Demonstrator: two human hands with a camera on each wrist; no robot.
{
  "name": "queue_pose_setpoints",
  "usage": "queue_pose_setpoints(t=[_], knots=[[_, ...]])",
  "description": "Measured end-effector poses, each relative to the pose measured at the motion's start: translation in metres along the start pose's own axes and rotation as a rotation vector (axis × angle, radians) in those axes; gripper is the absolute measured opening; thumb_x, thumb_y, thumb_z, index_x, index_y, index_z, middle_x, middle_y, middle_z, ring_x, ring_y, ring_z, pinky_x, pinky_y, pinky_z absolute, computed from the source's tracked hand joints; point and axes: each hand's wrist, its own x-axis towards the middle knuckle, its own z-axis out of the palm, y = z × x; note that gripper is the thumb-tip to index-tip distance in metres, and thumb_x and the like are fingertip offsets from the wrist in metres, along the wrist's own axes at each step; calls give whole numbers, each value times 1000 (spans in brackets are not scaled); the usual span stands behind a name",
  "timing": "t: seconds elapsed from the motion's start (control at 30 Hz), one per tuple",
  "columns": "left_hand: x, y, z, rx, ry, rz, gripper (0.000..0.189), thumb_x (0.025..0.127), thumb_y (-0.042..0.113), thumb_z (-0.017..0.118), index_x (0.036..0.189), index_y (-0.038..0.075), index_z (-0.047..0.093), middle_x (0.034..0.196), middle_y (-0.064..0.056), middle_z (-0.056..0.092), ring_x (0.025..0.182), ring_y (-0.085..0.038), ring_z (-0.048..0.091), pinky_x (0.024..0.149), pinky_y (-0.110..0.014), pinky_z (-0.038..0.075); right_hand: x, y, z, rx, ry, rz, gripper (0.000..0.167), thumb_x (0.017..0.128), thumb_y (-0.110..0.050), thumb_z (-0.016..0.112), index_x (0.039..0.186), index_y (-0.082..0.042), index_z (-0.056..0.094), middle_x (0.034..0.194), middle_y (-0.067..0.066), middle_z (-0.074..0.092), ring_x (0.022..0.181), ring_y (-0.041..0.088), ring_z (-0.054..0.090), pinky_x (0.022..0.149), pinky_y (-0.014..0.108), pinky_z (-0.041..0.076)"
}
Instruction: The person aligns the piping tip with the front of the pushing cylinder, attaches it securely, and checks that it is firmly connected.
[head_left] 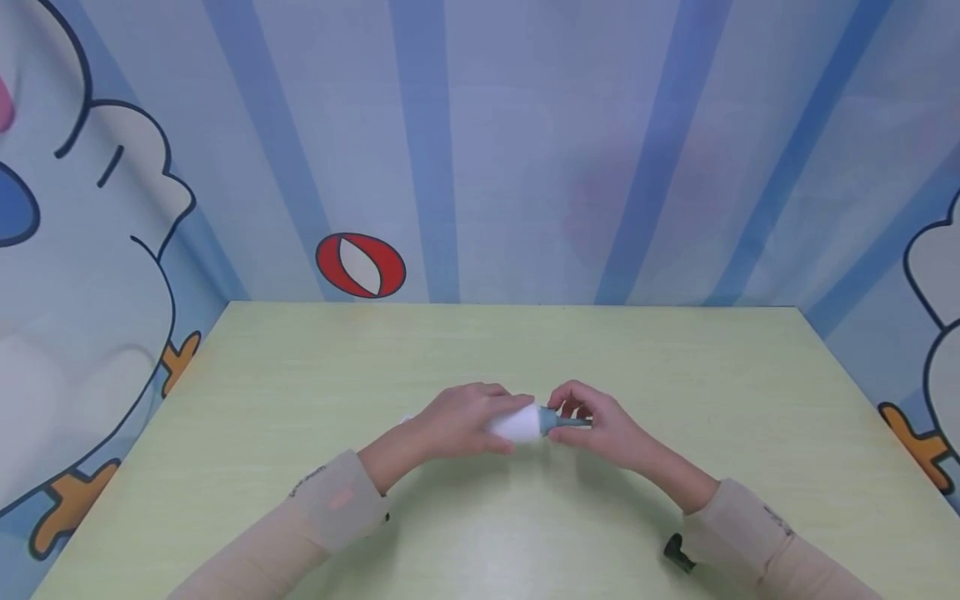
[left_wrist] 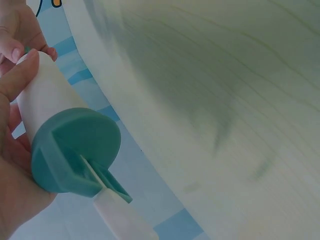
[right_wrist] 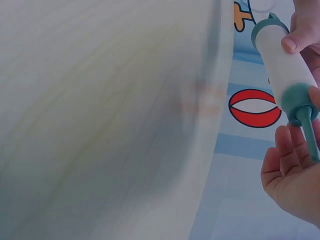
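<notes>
A white tube [head_left: 522, 423] with teal ends lies lengthwise between my two hands, low over the middle of the table. My left hand [head_left: 468, 419] grips its white body from above, thumb and fingers on either side. At the right, the thumb and fingers of my right hand [head_left: 606, 427] hold the teal nozzle cap [right_wrist: 297, 99], whose long thin spout [right_wrist: 309, 132] points along the palm. The left wrist view shows the other end: a round teal cap [left_wrist: 102, 132] with a slotted block and a white bar [left_wrist: 122, 215] sticking out.
The pale green table [head_left: 480, 350] reaches back to a blue striped backdrop [head_left: 525, 167]. Cartoon figures are printed on the side walls, and a red and white ball [head_left: 327, 260] on the back one. A small dark piece [head_left: 678, 554] shows beside the right sleeve.
</notes>
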Motion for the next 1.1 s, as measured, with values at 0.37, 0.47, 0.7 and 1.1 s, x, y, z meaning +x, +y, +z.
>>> queue_pose_setpoints(t=[0.37, 0.47, 0.7, 1.1], knots=[[-1, 1, 0, 8, -5, 10, 59, 76, 37, 67, 129, 21, 47, 114, 0, 58, 96, -14, 55, 73, -27, 46, 4, 2, -1, 7, -6, 63, 22, 85, -16, 58, 103, -4, 52, 81, 10, 63, 69, 17, 57, 58, 24, 44], [-1, 2, 0, 22, 5, 19, 58, 76, 37, 67, 128, 21, 47, 114, 0, 58, 96, -14, 55, 74, -27, 46, 4, 1, -2, 44, -34, 110, 25, 89, -19, 52, 107, -3, 50, 83, 14, 65, 71, 25, 61, 60, 32, 47], [-2, 2, 0, 37, 11, 22, 58, 75, 38, 67, 128, 21, 48, 113, -1, 58, 96, -15, 56, 74, -27, 46, 2, 2, -1, -30, -27, 69, 33, 84, -19, 60, 112, -4, 50, 101, 11, 62, 81, 14, 56, 67, 25, 45], [0, 0, 3, 20, 24, 37, 58, 75, 37, 68, 127, 20, 48, 111, -2, 59, 94, -15, 56, 73, -27, 46, 0, 0, 1, -89, 6, -56, 24, 75, -6, 68, 94, -6, 53, 86, 3, 55, 74, 9, 50, 64, 25, 42]])
